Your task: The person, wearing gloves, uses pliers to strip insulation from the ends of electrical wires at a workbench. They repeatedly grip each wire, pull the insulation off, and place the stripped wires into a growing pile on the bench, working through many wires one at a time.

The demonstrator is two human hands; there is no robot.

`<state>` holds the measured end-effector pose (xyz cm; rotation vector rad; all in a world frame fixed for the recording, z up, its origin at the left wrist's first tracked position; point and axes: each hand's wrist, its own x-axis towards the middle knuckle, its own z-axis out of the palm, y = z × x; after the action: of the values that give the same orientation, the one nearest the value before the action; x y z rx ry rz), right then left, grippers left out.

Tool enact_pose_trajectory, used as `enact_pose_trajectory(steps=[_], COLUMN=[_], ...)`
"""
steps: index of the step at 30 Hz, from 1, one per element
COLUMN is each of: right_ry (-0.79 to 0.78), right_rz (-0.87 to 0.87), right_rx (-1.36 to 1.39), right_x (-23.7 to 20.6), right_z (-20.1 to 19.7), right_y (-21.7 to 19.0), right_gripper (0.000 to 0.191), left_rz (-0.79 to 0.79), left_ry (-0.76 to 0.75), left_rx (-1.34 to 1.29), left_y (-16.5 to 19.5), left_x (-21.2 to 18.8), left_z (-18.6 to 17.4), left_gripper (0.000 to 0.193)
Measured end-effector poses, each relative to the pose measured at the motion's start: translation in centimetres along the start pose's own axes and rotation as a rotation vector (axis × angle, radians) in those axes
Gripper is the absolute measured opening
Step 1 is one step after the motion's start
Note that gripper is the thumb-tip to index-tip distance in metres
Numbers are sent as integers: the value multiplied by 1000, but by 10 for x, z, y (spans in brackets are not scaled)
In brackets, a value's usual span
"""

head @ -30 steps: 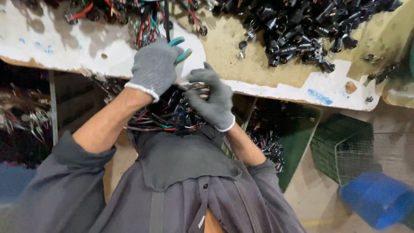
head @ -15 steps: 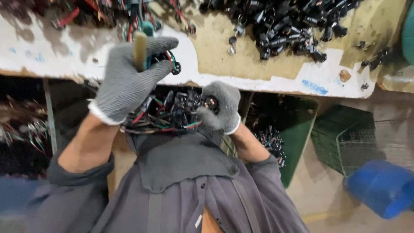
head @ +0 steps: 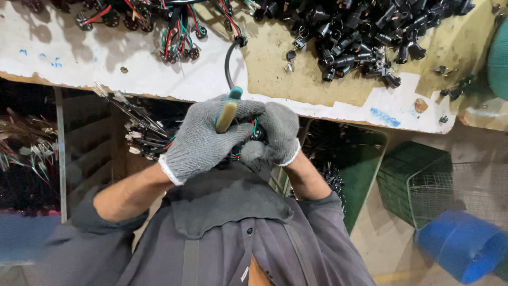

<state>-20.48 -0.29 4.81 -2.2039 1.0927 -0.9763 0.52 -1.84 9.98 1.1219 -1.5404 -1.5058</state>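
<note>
Both hands are gloved in grey knit and are pressed together just below the near edge of the desk [head: 132,74]. The left hand [head: 203,140] is clenched around a tool with a tan and teal handle [head: 228,111], which sticks up out of the fist; the working end is hidden inside the glove. The right hand [head: 278,132] is closed on a bundle of wires [head: 244,143], red, green and black, seen only in the gap between the two gloves. Whether the tool touches the bundle cannot be told. A black cable [head: 228,61] is looped down from the desk top to the hands; its lower end is lost behind them.

Loose wire ends [head: 140,130] are spread out just to the left of the left hand, under the desk edge. A heap of black connectors [head: 360,37] is piled on the desk, well apart from the hands, and wired round plugs [head: 177,32] lie along the far edge, cut off by the frame. Green crates [head: 407,180] and a blue bin [head: 463,249] are set on the floor to the right.
</note>
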Motion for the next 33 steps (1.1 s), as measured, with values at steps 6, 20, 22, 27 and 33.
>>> enact_pose_trajectory(steps=[6,20,22,27,33], right_ry=[-115,-466,-502,-558,-476], right_rz=[193,-127,-187,-331,-320], right_rx=[-97,-213,-279,-126,-16], right_x=[-6,8,18,29,26], right_z=[9,0,-1,-5,2], right_y=[-2,-22,-28,-52,-41], right_gripper=[43,24,19,30,51], left_rz=[206,997,993,861,517], left_ry=[192,-222,-259,-496,448], left_rx=[-104,-118,-98,6,1026], left_y=[4,0,5,45,2], left_x=[-18,-37,-36,-33,83], left_z=[-32,11,14,31,-3], left_gripper=[14,20,23,29,37])
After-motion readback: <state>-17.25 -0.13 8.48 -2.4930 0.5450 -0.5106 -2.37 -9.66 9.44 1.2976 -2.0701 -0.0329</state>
